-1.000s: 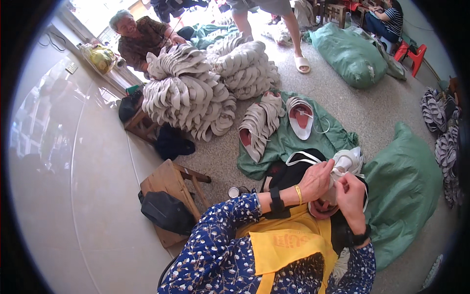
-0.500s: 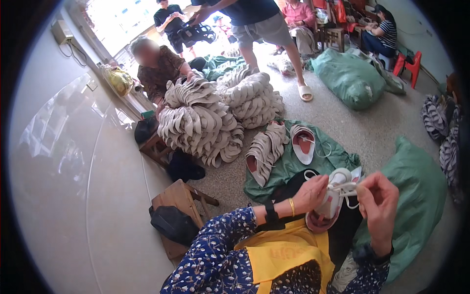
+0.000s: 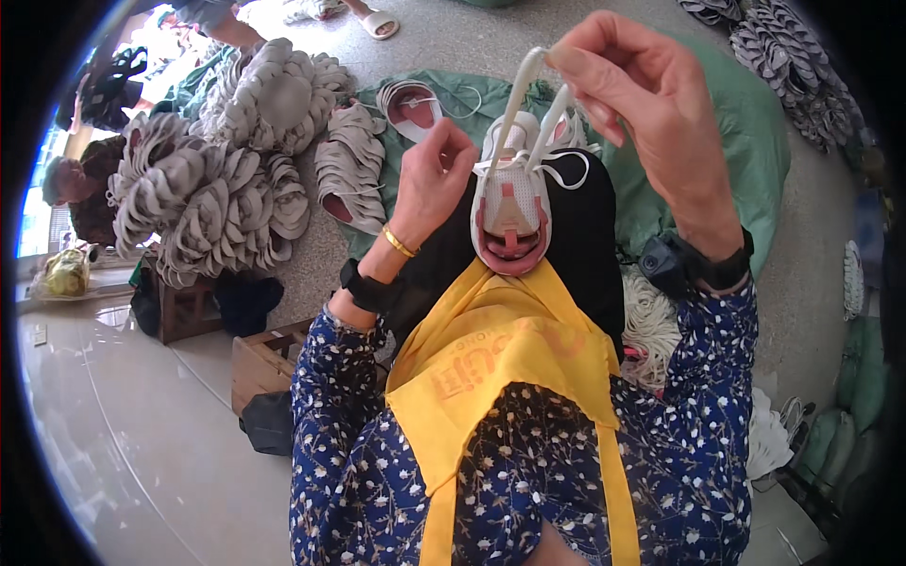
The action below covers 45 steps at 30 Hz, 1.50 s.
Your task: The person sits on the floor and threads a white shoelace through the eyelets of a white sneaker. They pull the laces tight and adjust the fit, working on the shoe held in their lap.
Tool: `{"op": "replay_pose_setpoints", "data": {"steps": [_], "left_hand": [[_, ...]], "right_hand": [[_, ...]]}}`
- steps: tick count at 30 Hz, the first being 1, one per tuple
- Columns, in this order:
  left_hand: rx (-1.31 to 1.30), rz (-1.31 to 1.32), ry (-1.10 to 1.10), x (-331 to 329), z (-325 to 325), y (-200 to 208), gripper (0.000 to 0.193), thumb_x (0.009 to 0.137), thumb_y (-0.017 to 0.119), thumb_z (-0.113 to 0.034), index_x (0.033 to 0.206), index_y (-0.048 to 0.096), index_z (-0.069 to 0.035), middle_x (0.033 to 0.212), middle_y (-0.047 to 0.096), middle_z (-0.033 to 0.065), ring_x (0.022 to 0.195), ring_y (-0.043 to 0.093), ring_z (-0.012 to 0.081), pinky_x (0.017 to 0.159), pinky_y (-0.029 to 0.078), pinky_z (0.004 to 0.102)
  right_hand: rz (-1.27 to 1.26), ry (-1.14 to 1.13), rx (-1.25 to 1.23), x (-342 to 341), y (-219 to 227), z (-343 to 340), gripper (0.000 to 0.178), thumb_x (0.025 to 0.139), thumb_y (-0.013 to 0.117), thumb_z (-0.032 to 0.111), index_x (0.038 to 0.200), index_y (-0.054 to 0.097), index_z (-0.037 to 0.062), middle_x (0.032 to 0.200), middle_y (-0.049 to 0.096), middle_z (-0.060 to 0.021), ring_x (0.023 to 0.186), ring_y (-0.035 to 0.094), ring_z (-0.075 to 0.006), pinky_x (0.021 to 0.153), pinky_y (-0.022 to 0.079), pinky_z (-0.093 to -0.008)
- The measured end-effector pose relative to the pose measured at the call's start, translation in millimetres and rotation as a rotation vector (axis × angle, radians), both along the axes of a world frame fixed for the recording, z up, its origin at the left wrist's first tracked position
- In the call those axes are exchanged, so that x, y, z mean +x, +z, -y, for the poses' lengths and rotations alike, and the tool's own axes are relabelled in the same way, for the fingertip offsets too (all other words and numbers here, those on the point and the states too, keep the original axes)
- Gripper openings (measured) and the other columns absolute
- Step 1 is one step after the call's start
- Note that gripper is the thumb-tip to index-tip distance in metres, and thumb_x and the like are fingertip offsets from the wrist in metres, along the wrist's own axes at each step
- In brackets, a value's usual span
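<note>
A white and pink shoe upper (image 3: 511, 200) lies on my black-clad lap, its pink-lined opening toward me. Above it my right hand (image 3: 646, 104) pinches a white shoelace (image 3: 517, 104), drawn up taut in two strands from the lacing holes. Another part of the lace loops loosely at the upper's right side. My left hand (image 3: 435, 177) is raised just left of the upper, apart from it, with fingers curled together; whether lace is between them is hidden. A yellow apron (image 3: 510, 377) covers my front, reaching the upper's near end.
Ahead on a green sheet (image 3: 377, 90) lie a single upper (image 3: 410, 109) and a nested row of uppers (image 3: 350, 165). Large piles of grey pieces (image 3: 226, 203) stand at left beside another person. A green sack (image 3: 746, 141) is at right; white laces (image 3: 651, 321) hang by my right forearm.
The view has tipped downward. My right hand has lifted, pulling the lace up from the upper. My left hand has come off the upper to its left.
</note>
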<state>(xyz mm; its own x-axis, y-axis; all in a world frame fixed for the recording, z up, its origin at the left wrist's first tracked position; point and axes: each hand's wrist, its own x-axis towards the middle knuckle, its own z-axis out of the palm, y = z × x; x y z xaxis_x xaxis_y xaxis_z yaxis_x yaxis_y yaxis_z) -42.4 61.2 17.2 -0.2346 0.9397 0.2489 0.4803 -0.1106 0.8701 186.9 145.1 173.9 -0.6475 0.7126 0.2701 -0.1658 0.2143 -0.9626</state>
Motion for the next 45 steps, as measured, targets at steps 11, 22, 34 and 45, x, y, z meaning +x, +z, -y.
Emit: {"op": "replay_pose_setpoints", "data": {"steps": [11, 22, 34, 45], "left_hand": [[-0.061, -0.03, -0.248, -8, -2, 25, 0.014, 0.098, 0.07, -0.011, 0.097, 0.062, 0.0, 0.084, 0.062, -0.003, 0.077, 0.054, 0.002, 0.066, 0.047, 0.0203], [0.044, -0.013, -0.334, -3, -15, 19, 0.011, 0.093, 0.069, -0.009, 0.095, 0.061, -0.002, 0.082, 0.067, 0.0016, 0.075, 0.063, 0.0089, 0.069, 0.053, 0.027], [-0.072, 0.22, -0.559, 13, -19, 18, 0.008, 0.093, 0.064, -0.004, 0.098, 0.058, -0.003, 0.085, 0.068, 0.0068, 0.072, 0.07, 0.0151, 0.066, 0.056, 0.0322], [-0.154, 0.602, -0.302, 6, 2, -9, 0.027, 0.109, 0.055, -0.027, 0.093, 0.06, -0.005, 0.085, 0.063, -0.0019, 0.072, 0.052, 0.0033, 0.066, 0.044, 0.0199]], "right_hand": [[-0.056, 0.027, -0.007, -11, -6, -2, 0.014, 0.103, 0.062, 0.014, 0.102, 0.067, 0.0008, 0.081, 0.059, 0.0022, 0.06, 0.045, 0.0, 0.049, 0.031, -0.0163], [-0.084, 0.109, -0.064, 3, -7, -21, 0.016, 0.107, 0.056, 0.014, 0.107, 0.062, -0.0008, 0.092, 0.056, -0.0036, 0.064, 0.044, -0.0016, 0.051, 0.034, -0.015], [-0.063, 0.163, -0.058, -11, -1, -11, 0.016, 0.107, 0.057, 0.014, 0.108, 0.061, -0.0012, 0.093, 0.055, -0.0041, 0.063, 0.043, -0.0024, 0.052, 0.035, -0.0153], [-0.013, -0.069, -0.135, 43, -24, 4, 0.016, 0.11, 0.052, 0.02, 0.098, 0.054, 0.0083, 0.075, 0.055, 0.0011, 0.056, 0.047, -0.0035, 0.048, 0.036, -0.0185]]}}
